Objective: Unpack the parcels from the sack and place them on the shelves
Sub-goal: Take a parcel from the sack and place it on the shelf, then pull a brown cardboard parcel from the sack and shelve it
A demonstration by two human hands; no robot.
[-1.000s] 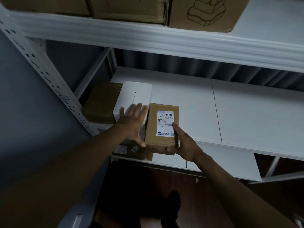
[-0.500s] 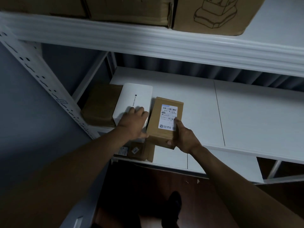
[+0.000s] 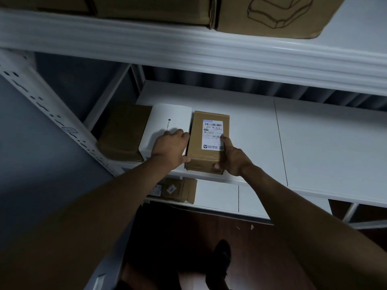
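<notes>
Hands at a white shelf (image 3: 261,130): the right hand (image 3: 231,158) grips the near right corner of a brown labelled parcel (image 3: 206,143) lying flat on it, thumb on the label; the left hand (image 3: 170,148), fingers curled, rests on a white box (image 3: 167,122) touching the parcel's left side, beside a brown box (image 3: 123,130)
</notes>
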